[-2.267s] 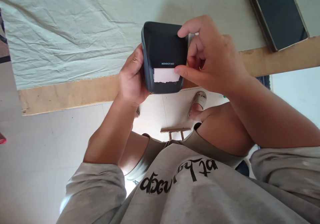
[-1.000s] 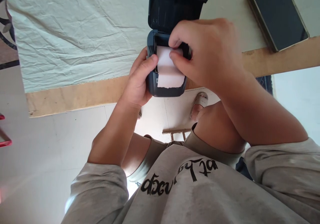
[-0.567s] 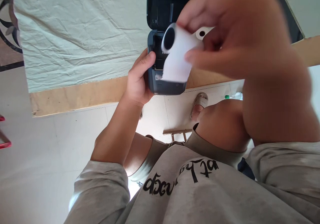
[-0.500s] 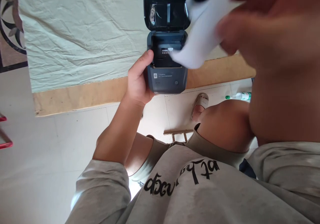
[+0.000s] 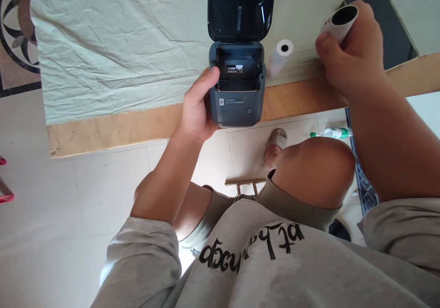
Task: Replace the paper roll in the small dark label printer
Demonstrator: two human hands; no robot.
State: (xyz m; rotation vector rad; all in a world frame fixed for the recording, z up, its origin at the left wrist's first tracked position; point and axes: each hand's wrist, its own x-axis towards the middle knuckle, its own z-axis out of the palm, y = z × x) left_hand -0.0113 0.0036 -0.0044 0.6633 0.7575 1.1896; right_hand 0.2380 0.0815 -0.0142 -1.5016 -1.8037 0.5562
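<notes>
My left hand [image 5: 201, 104] grips a dark grey label printer [image 5: 237, 107] by its left side, thumb on the rim of the paper bay. The printer's black lid [image 5: 240, 12] stands raised, and no roll sits in the bay. At the right, my right hand [image 5: 355, 53] is closed around a white paper roll [image 5: 338, 26] with a wide, dark hollow core facing up. Between the printer and that hand, a smaller white paper roll [image 5: 277, 63] with a narrow core stands on the cloth.
A pale green cloth [image 5: 120, 46] covers the table, whose wooden edge [image 5: 117, 134] runs along the front. Behind my right hand lies a dark tablet-like device [image 5: 395, 28]. On the floor are a plastic bottle [image 5: 332, 133] and a wooden stool part [image 5: 245, 181].
My right hand has moved away from the printer to the right and down toward the table with the paper roll. The smaller roll and the dark device have come into view. The printer shifted slightly right.
</notes>
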